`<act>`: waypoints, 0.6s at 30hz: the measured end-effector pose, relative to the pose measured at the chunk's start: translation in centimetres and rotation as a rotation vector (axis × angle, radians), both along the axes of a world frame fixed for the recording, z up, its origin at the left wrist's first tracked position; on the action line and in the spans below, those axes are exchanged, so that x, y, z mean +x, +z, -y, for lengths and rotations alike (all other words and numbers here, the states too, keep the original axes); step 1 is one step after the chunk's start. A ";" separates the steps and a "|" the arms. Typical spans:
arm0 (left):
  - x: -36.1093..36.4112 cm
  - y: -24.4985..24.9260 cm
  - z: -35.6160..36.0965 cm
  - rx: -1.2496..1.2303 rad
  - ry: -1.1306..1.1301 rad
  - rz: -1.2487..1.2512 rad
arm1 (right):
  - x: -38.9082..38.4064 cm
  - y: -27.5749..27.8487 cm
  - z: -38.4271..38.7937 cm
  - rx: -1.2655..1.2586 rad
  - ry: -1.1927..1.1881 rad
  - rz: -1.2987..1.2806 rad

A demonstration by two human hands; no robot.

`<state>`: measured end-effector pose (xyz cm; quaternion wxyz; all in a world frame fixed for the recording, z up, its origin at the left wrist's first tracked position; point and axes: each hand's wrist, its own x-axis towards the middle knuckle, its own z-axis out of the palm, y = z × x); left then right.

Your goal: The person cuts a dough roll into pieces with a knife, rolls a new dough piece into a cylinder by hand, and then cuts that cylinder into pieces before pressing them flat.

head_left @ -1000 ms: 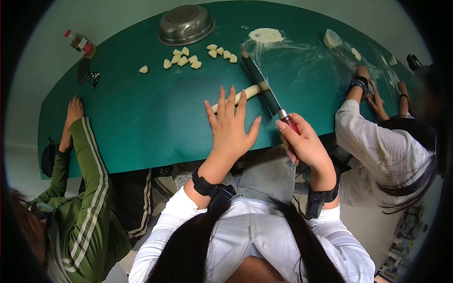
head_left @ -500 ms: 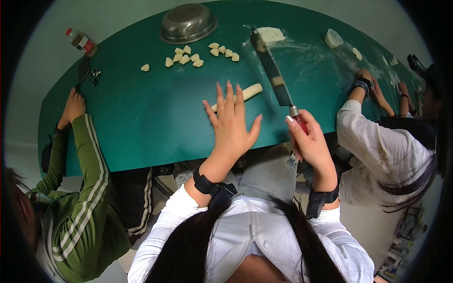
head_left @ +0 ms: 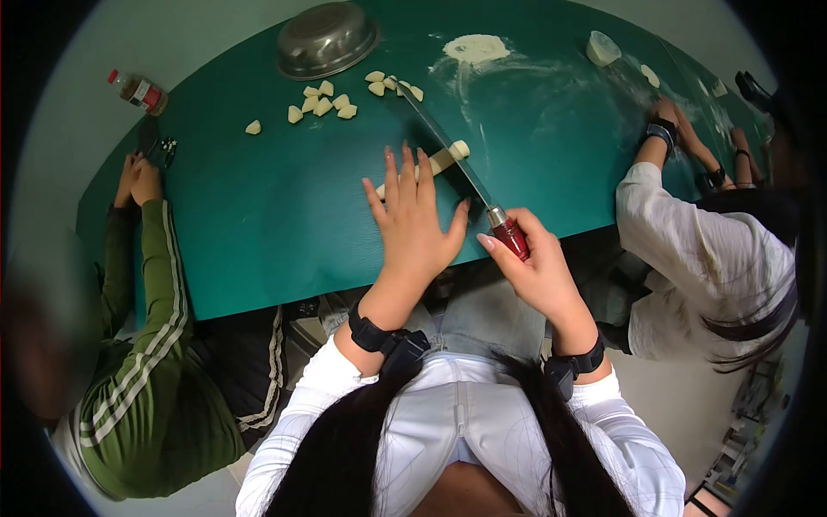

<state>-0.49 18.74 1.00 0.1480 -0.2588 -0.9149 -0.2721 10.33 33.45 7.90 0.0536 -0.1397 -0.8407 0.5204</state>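
Observation:
My left hand (head_left: 413,215) lies with fingers spread over a pale dough roll (head_left: 443,163), steadying it against the green table; part of the roll is hidden under the fingers. In my right hand (head_left: 536,267) is a knife (head_left: 448,145), gripped by its red handle. Its long blade crosses the roll near the right end, with a short stub of dough (head_left: 460,150) showing beyond it. The blade's tip points away from me and overlaps a group of cut dough pieces (head_left: 377,88). More cut pieces (head_left: 322,106) sit farther left.
An upturned steel bowl (head_left: 320,53) stands at the far edge, near a patch of flour (head_left: 476,48). A plastic cup (head_left: 603,49) is at the back right, a bottle (head_left: 138,92) at the back left. People in a green sleeve (head_left: 157,276) and a white sleeve (head_left: 680,215) sit on either side.
My right hand has brought the knife left, from beside the dough roll to across its right end. My left hand stays spread on the roll. The view has shifted slightly.

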 end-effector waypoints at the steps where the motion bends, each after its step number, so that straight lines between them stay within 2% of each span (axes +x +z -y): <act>1: 0.2 0.0 -0.1 -0.006 0.003 -0.009 | 0.2 -0.2 -0.2 -0.009 0.005 -0.006; 5: 1.1 0.4 -0.6 -0.030 0.017 -0.032 | 0.9 0.2 -0.8 -0.042 0.010 -0.012; 14: 2.3 0.8 -1.5 -0.057 0.038 -0.052 | 1.4 2.2 -3.4 -0.401 0.053 0.196; 18: 2.5 1.2 -1.6 -0.053 0.036 -0.040 | 1.1 4.1 -3.8 -0.168 0.055 0.268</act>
